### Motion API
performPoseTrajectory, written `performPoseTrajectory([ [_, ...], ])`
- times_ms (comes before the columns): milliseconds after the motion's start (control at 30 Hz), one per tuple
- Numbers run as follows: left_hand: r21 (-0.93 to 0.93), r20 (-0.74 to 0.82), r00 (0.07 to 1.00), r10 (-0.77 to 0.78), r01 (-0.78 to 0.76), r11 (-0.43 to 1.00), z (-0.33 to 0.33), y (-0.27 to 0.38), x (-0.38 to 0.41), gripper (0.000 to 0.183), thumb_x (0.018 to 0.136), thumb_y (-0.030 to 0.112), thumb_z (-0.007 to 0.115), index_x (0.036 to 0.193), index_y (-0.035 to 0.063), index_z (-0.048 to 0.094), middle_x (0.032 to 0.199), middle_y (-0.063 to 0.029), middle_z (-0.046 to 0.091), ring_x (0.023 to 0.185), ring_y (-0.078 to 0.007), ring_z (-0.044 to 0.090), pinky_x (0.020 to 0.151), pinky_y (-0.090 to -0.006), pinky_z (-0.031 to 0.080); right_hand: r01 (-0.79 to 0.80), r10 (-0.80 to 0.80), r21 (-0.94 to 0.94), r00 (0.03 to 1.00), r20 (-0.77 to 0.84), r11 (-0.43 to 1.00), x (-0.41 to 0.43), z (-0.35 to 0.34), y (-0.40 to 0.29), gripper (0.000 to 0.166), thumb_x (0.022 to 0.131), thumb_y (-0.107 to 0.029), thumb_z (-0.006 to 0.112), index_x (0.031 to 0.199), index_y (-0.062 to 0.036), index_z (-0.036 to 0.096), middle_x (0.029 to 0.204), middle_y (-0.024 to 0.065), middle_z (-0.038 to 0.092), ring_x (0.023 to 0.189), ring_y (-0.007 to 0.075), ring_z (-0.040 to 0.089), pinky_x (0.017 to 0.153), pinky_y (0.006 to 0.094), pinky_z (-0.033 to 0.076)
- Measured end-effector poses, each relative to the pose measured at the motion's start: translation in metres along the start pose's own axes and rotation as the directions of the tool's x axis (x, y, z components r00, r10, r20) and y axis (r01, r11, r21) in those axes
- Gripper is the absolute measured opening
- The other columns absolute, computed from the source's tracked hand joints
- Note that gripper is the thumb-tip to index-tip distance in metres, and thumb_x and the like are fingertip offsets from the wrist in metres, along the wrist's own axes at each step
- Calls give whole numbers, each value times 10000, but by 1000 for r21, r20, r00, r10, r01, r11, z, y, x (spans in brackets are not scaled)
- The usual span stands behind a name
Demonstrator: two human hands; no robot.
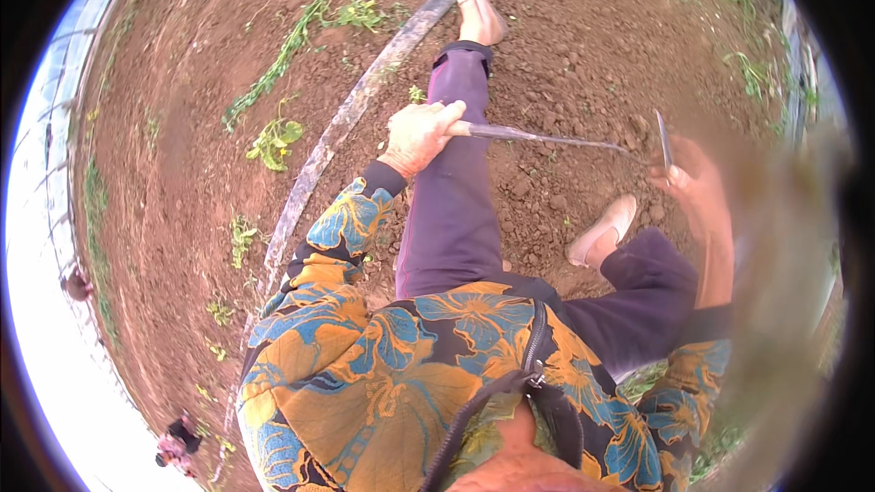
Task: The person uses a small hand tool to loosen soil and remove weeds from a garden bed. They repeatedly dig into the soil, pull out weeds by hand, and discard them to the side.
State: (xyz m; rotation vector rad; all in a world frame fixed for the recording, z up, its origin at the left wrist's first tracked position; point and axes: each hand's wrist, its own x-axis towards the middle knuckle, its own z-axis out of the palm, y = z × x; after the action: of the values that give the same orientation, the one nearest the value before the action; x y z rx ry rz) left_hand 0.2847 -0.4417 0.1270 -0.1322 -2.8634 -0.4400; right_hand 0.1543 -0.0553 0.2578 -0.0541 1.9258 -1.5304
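Note:
My left hand [420, 137] is closed around the pale end of a long, thin, dark-shafted tool [526, 134], which runs across my left leg towards the right. My right hand [687, 178], partly blurred, grips the base of a narrow pointed metal blade [664, 139]. The shaft's far end meets this hand; whether shaft and blade are one tool I cannot tell. Beneath both hands lies loose, clumpy brown soil [554, 184].
A strip of dirty plastic film [348, 106] crosses the soil on the left. Leafy seedlings [275, 142] and pulled-looking green stems [284, 58] lie beyond it. My shoes [605, 229] are on the soil. Another person [178, 444] is far off at the lower left. Translucent sheeting [51, 130] borders the left.

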Motion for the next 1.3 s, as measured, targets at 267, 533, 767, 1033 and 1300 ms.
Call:
performPoseTrajectory([
  [267, 19, -16, 999, 32, -31, 999, 1, 5, 1, 348, 779, 392, 625, 1023, 144, 633, 672, -30, 553, 648, -223, 591, 593, -343, 461, 11, -28, -105, 987, -157, 994, 0, 7, 3, 532, 830, -217, 710, 1229, 46, 477, 931, 109, 655, 743, 128, 609, 636, 231, 486],
  [533, 24, -58, 994, 90, -89, 996, 1, 5, -2, 365, 761, 374, 642, 1034, 132, 634, 664, -16, 529, 625, -190, 571, 586, -319, 440, -65, 7, -246, 973, -231, 967, 8, 12, 8, 305, 895, -349, 618, 965, -52, 612, 663, 13, 629, 504, 28, 484, 436, 180, 318],
  [767, 9, -87, 991, 98, -98, 995, 5, 6, 1, 375, 753, 365, 652, 1043, 127, 646, 667, -10, 533, 624, -181, 573, 584, -314, 436, -156, 121, -130, 962, -244, 979, 19, 3, 15, 398, 908, -467, 544, 910, -78, 629, 626, 23, 598, 511, 79, 522, 443, 220, 361],
  [1033, -349, 56, 942, -331, 329, 878, 6, 16, 0, 320, 777, 230, 700, 1076, 143, 626, 826, -90, 651, 749, -252, 647, 649, -330, 501, -83, 63, -54, 951, -303, 995, 20, 2, 0, 265, 914, -140, 512, 1154, -44, 567, 882, 51, 624, 769, 143, 612, 708, 300, 535],
  [1300, -861, 498, 821, -279, 430, -271, -29, 127, 29, 269, 857, 113, 645, 1094, 7, 576, 692, 4, 527, 540, -70, 477, 496, -217, 404, 183, -148, -403, 982, 115, 897, 6, 30, 13, 268, 914, -215, 586, 1089, -16, 626, 744, 26, 656, 788, 120, 607, 761, 278, 474],
])
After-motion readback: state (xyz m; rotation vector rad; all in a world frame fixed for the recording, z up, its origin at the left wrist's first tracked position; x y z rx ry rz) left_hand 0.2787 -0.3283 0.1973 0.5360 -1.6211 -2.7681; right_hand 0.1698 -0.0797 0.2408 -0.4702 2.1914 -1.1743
